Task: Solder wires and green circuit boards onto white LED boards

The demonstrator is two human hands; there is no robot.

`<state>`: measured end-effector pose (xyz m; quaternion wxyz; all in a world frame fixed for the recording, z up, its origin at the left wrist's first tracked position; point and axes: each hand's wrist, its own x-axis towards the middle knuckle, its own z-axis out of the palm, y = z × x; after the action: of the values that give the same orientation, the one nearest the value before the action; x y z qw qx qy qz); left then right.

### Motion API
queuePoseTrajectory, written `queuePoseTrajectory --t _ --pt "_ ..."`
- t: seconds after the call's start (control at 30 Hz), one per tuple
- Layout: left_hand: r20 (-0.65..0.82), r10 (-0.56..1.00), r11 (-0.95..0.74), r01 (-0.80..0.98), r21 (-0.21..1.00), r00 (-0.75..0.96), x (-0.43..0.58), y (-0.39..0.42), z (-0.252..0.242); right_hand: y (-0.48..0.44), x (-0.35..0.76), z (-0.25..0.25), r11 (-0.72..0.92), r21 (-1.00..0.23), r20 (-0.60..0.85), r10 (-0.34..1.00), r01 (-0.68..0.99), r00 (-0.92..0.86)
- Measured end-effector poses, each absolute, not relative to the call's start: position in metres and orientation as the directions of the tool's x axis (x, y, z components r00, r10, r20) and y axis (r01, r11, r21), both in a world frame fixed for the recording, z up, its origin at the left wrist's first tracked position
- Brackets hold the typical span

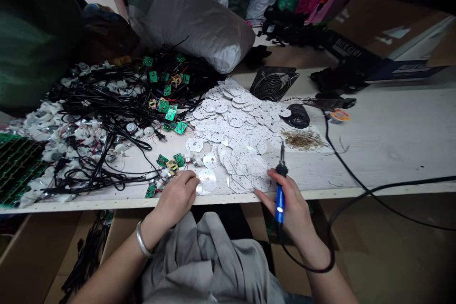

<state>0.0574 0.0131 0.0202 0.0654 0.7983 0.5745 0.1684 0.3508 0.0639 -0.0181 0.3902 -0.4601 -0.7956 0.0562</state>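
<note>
In my right hand (294, 206) is a soldering iron (280, 197) with a blue handle, its metal tip pointing away from me over the table. The fingers wrap the handle, with the thumb and lower fingers beside the pile of white round boards (237, 126). My left hand (180, 194) rests at the table's front edge, fingers bent and pressed together at the left rim of a single white disc board (207, 179). What its fingertips hold, if anything, is hidden. Small green circuit boards (150, 190) and little white motors lie just beyond that hand.
Black cords (103, 99) with white motors fill the left, beside green board panels (17, 166). A grey sack (188, 14), a black fan (273, 84), brown solder scraps (304, 139) and a cardboard box (388, 28) stand farther back. The iron's cable (399, 184) loops right.
</note>
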Motion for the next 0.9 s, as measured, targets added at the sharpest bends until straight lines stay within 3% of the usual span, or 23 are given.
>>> queuePoseTrajectory --t 0.3,0.57,0.7,0.77,0.87,0.9 --pt "0.378 0.886 -0.379 0.890 0.254 0.269 0.049 0.004 0.031 0.063 0.335 -0.022 0.508 -0.545 0.625 0.776 0.667 -0.081" --pt "0.414 0.867 -0.412 0.868 0.277 0.279 0.036 0.005 0.035 0.056 0.250 -0.009 0.701 -0.574 0.511 0.711 0.424 -0.483" --pt "0.458 0.848 -0.423 0.862 0.280 0.268 0.007 0.040 0.049 0.059 0.241 -0.012 0.690 -0.597 0.439 0.708 0.409 -0.554" --pt "0.449 0.860 -0.349 0.921 0.172 0.242 -0.010 0.073 0.057 0.060 0.242 -0.014 0.685 -0.606 0.432 0.710 0.404 -0.556" --pt "0.266 0.920 -0.251 0.953 -0.167 0.289 -0.027 0.124 0.064 0.062 0.242 -0.015 0.692 -0.611 0.458 0.706 0.385 -0.541" --pt "0.225 0.923 -0.264 0.939 -0.220 0.312 -0.029 0.138 0.064 0.062 0.242 -0.016 0.696 -0.608 0.470 0.704 0.382 -0.532"
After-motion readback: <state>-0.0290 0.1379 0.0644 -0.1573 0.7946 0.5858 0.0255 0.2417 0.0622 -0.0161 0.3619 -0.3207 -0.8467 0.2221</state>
